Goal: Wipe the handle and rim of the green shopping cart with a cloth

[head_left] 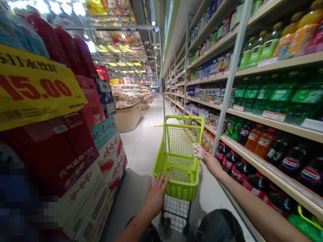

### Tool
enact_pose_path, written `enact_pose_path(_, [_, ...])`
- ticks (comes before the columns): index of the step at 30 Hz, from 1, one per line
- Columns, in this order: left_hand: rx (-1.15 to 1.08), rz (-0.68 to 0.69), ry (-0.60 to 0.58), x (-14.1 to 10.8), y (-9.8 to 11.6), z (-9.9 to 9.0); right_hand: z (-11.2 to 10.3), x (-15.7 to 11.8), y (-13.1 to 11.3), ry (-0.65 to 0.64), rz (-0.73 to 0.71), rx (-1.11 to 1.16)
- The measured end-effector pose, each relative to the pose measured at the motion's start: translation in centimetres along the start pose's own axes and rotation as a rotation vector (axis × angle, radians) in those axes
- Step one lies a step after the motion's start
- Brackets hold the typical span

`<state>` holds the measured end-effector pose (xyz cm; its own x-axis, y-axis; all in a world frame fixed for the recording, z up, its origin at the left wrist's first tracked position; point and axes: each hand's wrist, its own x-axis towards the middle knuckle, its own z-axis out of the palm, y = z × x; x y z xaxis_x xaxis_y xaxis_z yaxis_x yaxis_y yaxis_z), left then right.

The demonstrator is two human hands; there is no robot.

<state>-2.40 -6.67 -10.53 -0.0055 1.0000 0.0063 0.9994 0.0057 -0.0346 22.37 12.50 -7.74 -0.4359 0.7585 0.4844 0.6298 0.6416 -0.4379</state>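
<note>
A small lime-green shopping cart (185, 190) stands in front of me in the aisle, its basket bare inside and its handle at the far end. My left hand (156, 191) rests at the near left corner of the basket, fingers spread over the rim, holding nothing. My right hand (211, 163) is at the right side of the basket and grips a crumpled whitish cloth (198, 151). The cloth lies against the right upright below the handle. My right fingers are partly hidden by the cloth.
To the right, long shelves (277, 121) hold rows of drink bottles. Stacked drink cartons (111, 154) with a yellow price sign (37, 87) rise close on the left. Farther along are rounded display counters (128, 116). The tiled floor (137, 154) runs between them.
</note>
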Motion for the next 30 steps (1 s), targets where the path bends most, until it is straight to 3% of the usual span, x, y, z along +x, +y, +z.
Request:
enact_pose_path(7, [-0.012, -0.032, 0.011, -0.2, 0.0, 0.6, 1.7, -8.2, -2.6, -0.085, -0.232, -0.034])
enact_pose_path(11, [-0.02, -0.022, -0.023, -0.2, 0.5, -0.2, 1.6, -5.3, -3.0, 0.033, -0.182, -0.112])
enact_pose_path(14, [-0.03, -0.004, -0.021, -0.2, 0.4, -1.0, 1.3, -3.6, -2.3, 0.036, -0.216, -0.092])
enact_pose_path(19, [-0.064, -0.034, -0.019, -0.4, -0.4, -2.1, 1.7, -8.8, -3.1, -0.027, -0.425, -0.055])
enact_pose_path(22, [-0.105, 0.01, -0.027, -0.5, -0.1, -2.6, 3.3, -10.6, -5.1, 0.007, -0.422, -0.111])
enact_pose_path(26, [-0.162, 0.057, -0.025, -0.4, 0.7, -3.1, 7.5, -8.2, -8.9, 0.049, -0.354, -0.141])
enact_pose_path(28, [-0.176, 0.061, -0.008, -0.3, 0.5, -3.4, 9.2, -7.1, -10.2, 0.046, -0.403, -0.104])
enact_pose_path(30, [-0.167, 0.03, 0.008, -0.4, -0.2, -3.5, 9.7, -7.1, -10.1, 0.04, -0.473, -0.072])
